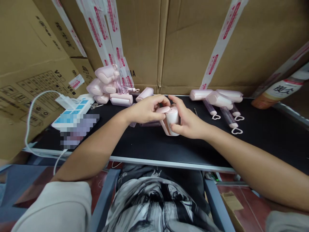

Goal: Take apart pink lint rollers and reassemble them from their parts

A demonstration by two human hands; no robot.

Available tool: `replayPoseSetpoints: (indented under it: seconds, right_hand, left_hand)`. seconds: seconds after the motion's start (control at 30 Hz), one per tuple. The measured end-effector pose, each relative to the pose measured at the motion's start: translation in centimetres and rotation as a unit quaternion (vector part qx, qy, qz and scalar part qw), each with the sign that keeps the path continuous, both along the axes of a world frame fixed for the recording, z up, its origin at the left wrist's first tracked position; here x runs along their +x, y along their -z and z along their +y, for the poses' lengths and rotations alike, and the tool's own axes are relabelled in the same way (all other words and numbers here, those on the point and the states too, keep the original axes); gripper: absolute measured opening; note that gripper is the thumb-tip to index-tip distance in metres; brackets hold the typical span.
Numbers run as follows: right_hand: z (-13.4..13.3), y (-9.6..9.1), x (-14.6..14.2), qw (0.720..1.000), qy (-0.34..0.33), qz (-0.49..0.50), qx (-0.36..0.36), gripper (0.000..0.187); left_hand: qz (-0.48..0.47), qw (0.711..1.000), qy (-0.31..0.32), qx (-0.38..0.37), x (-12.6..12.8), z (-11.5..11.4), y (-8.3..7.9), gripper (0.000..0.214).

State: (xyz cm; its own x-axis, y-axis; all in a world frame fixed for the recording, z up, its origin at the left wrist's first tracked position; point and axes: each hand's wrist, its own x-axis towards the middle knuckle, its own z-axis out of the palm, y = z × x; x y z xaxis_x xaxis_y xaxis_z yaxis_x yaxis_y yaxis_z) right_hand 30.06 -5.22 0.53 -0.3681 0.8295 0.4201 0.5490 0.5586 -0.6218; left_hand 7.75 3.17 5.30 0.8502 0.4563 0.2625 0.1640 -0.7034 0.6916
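Over the middle of the black table, my right hand (190, 121) is closed round a white lint roller (173, 124) with a pink top, standing upright with a pinkish cover beside it. My left hand (148, 109) pinches a flat pink round cap (163, 110) next to the roller's top end. Whether cap and roller touch I cannot make out. Partly hidden under my left hand lies a clear purplish piece (151, 123). Just behind that hand rests another pink lint roller (145, 93).
Pink lint rollers (105, 75) are piled at the back left; several more (220, 99), with heart-shaped loops, lie at the right. A power strip (72, 111), keys (95, 105) and a blurred-out phone-like object (79, 132) are left. A bottle (277, 90) leans right. Cardboard (145, 42) walls the back.
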Motion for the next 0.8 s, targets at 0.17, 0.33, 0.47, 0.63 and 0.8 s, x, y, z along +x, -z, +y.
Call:
replayPoseSetpoints:
  seconds: [0.17, 0.33, 0.47, 0.63, 0.8]
  right_hand:
    - [-0.3, 0.7, 0.2, 0.999, -0.005, 0.015, -0.029, 0.119]
    - [0.2, 1.6, 0.6, 0.999, -0.021, 0.025, -0.026, 0.121]
    - [1.1, 1.8, 1.5, 0.992, -0.035, 0.106, -0.064, 0.115]
    - [2.2, 1.2, 2.4, 0.949, 0.028, 0.299, -0.099, 0.082]
    - [1.8, 0.2, 2.0, 0.925, 0.004, 0.355, -0.133, 0.073]
  left_hand:
    - [-0.008, 0.998, 0.056, -0.011, -0.5, 0.3, -0.1, 0.051]
    - [-0.026, 0.997, 0.063, -0.041, -0.4, 1.0, 1.2, 0.056]
    - [-0.079, 0.982, 0.044, -0.168, -0.4, 1.8, 1.7, 0.066]
    - [-0.237, 0.94, -0.038, -0.241, -0.6, 2.9, 1.0, 0.067]
    - [-0.31, 0.89, -0.05, -0.331, 0.2, 2.3, 1.2, 0.061]
